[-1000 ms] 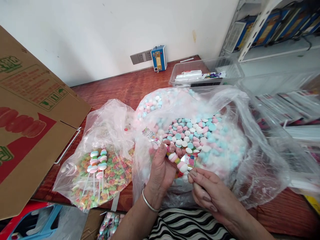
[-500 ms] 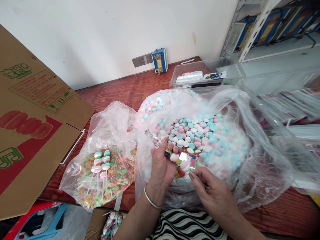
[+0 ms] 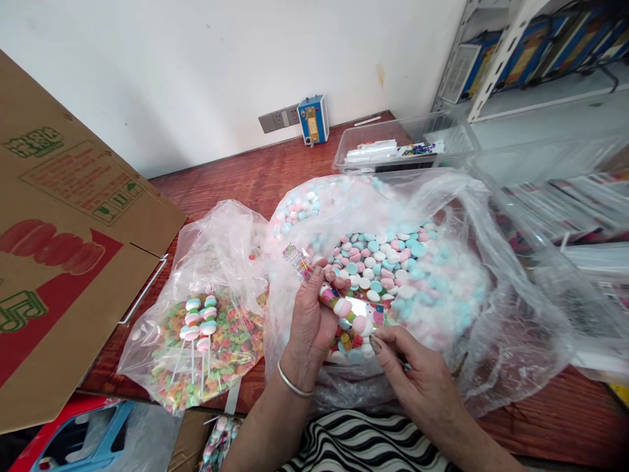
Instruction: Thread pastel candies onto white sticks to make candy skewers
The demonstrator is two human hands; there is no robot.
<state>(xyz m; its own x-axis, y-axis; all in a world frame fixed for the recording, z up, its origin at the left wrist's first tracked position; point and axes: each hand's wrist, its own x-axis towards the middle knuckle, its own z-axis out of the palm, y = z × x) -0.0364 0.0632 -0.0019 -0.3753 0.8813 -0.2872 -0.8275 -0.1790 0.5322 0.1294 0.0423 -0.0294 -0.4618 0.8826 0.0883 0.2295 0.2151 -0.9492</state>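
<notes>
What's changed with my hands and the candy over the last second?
Your left hand has shifted forward along the wrapped candy. Your right hand has turned, mostly hiding its lower fingers. Neither visibly let go. The candy sticks on the left bag stayed put.

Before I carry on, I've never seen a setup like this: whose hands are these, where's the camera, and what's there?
There is no machine here: these are one person's bare hands, seen from a camera worn on the head, looking forward and down. The left hand, below which a bracelet shows, holds a candy stick, apparently in a printed wrapper. The right hand seems to pinch its near end. On the wooden table lie a large clear bag of pink, white and blue candies and, left of it, a smaller bag of ring-shaped candies, with finished-looking candy sticks on top.
</notes>
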